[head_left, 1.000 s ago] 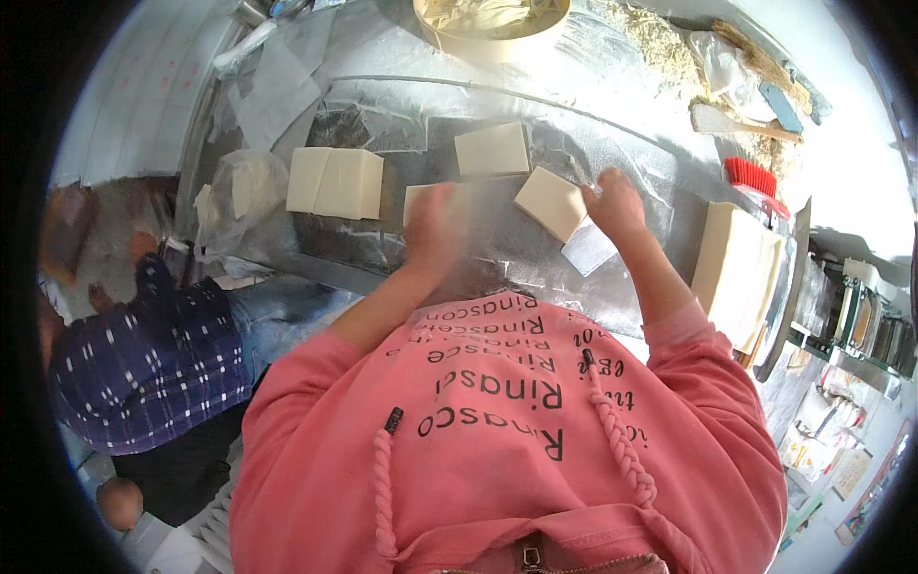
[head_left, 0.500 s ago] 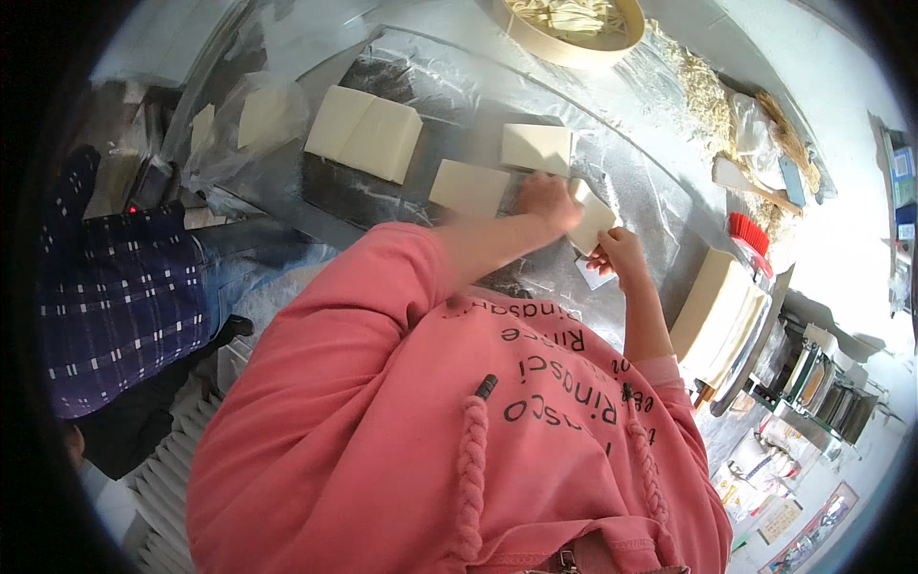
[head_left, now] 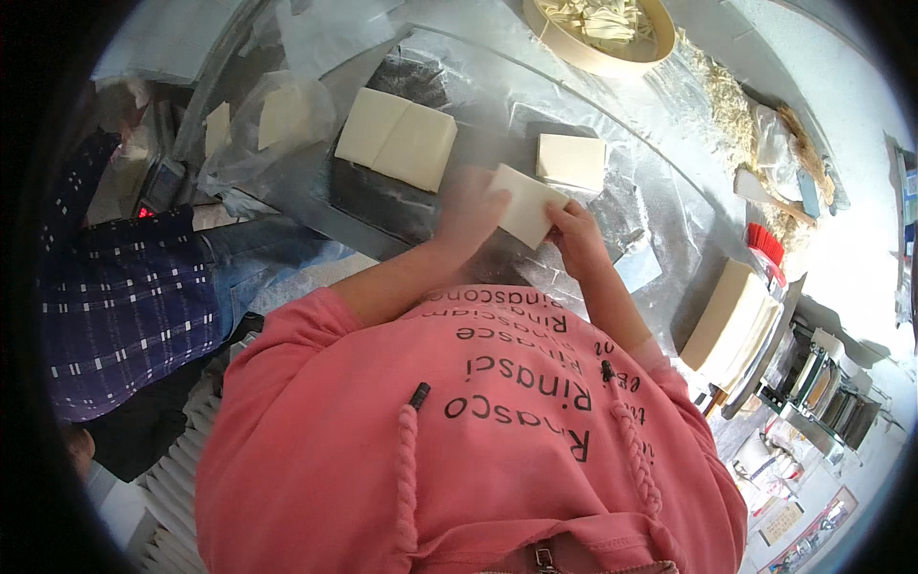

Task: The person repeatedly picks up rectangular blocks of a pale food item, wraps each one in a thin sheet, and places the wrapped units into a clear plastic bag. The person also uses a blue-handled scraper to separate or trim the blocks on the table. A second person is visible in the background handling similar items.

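Between my hands is a pale rectangular stack of dough sheets [head_left: 526, 206], tilted over the dark floured work surface. My right hand [head_left: 580, 237] pinches its right corner between thumb and fingers. At the left edge, my left hand [head_left: 467, 215] is closed on the stack, though motion blurs its fingers. Just beyond lies another small dough stack [head_left: 571, 161], squared up on the surface. To the left, two larger dough blocks [head_left: 397, 141] rest side by side. A pale bluish flat card or scraper [head_left: 638, 267] lies near my right wrist.
A round wooden tub of cut noodles [head_left: 598, 59] stands at the far edge. On the right are a red-bristled brush [head_left: 765, 244], a tall dough stack [head_left: 727, 320] and a roller machine [head_left: 824, 383]. A plastic bag [head_left: 292, 120] lies left. Another person's checked sleeve [head_left: 124, 306] is at far left.
My hands have moved left and nearer to me with the dough. The separate stack left of my hands no longer shows by itself. More of the bluish card is uncovered.
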`<state>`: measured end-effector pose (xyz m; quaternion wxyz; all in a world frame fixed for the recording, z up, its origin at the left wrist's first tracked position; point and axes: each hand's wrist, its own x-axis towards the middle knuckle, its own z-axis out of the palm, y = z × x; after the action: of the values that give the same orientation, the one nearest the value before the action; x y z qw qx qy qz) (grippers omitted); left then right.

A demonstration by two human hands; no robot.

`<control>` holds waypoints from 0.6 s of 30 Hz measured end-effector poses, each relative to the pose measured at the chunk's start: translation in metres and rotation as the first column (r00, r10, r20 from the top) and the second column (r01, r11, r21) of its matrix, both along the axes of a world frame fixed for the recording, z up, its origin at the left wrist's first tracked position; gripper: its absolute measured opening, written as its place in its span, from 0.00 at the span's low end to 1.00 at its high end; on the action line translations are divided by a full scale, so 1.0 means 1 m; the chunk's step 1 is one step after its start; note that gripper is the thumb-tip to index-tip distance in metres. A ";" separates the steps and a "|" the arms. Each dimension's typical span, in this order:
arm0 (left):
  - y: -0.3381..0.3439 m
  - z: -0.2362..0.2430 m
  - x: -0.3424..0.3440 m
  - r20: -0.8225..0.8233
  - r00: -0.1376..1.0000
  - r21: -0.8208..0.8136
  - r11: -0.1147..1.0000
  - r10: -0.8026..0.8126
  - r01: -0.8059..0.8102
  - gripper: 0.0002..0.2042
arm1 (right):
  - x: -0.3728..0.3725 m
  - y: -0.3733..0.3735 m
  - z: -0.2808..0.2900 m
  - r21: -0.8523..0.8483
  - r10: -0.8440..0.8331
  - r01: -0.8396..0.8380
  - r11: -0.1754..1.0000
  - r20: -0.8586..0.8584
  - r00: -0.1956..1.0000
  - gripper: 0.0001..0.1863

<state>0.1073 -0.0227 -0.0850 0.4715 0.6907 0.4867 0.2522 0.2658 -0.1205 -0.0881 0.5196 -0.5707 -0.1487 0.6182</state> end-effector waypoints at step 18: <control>0.059 -0.021 0.096 0.085 0.976 -0.521 0.826 -0.201 0.216 0.10 | 0.098 0.037 -0.026 -0.304 0.213 0.130 0.944 0.858 0.467 0.17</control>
<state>0.2034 0.0365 -0.1062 0.6740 0.5802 0.4525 0.0652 0.3636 -0.0840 -0.1143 0.2500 -0.8808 -0.3045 0.2626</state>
